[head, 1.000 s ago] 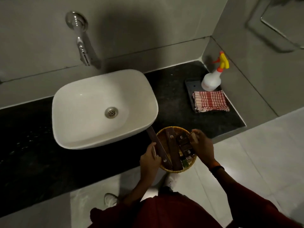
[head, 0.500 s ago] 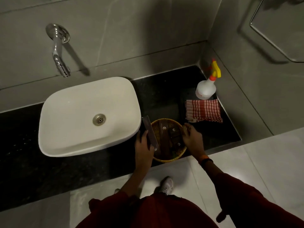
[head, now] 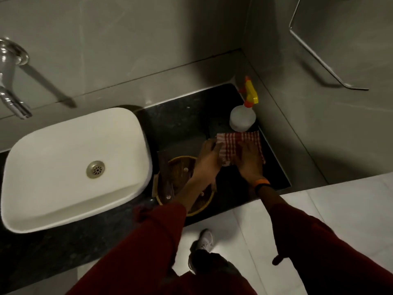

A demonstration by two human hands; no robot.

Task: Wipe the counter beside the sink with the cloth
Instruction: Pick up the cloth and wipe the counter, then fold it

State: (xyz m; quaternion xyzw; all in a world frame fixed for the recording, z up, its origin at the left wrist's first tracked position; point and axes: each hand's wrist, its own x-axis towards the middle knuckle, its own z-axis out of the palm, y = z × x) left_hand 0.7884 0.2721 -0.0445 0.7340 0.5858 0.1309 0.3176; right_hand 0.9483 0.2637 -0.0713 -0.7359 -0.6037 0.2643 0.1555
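Both arms reach from the lower frame toward the centre right, in dark red sleeves. The left hand (head: 209, 154) and the right hand (head: 249, 158) lie palm down, side by side, fingers extended forward. An orange band circles the right wrist.

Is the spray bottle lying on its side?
No, the spray bottle stands upright in the counter corner behind the cloth.
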